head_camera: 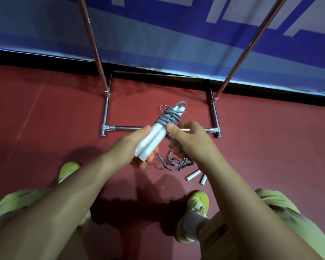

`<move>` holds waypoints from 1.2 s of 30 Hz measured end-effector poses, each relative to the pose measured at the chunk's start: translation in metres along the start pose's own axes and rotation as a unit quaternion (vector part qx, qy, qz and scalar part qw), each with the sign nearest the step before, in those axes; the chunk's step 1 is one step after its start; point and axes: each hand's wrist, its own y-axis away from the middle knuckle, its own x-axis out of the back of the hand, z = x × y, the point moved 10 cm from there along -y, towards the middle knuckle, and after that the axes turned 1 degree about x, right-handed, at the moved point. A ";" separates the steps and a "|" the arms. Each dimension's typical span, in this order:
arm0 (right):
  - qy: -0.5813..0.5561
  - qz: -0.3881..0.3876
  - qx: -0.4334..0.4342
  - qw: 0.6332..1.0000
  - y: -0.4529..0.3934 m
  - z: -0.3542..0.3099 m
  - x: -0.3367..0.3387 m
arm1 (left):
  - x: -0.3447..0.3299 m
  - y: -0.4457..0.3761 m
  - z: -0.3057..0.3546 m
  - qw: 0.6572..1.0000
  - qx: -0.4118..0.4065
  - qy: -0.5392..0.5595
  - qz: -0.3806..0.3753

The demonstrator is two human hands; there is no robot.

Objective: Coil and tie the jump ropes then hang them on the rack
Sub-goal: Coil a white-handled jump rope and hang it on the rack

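My left hand (131, 147) grips the two white handles (150, 141) of a jump rope held side by side. Its grey cord (168, 116) is wound in several turns round the upper ends of the handles. My right hand (188, 137) pinches the cord next to the wraps, with a strand running down through its fingers. A second jump rope (176, 163) lies loose and tangled on the red floor below my right hand, its white handles (194, 175) beside it. The metal rack (106, 109) stands just beyond my hands, two poles rising from its base frame.
A blue and white banner (158, 34) runs along the wall behind the rack. My two feet in yellow-green shoes (197, 205) stand on the red floor on either side below my arms. The rack's front base bar (126, 128) crosses behind my hands.
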 end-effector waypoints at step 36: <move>-0.086 -0.108 0.122 0.983 0.010 -0.025 -0.032 | -0.005 0.015 0.003 0.988 0.064 0.082 -0.111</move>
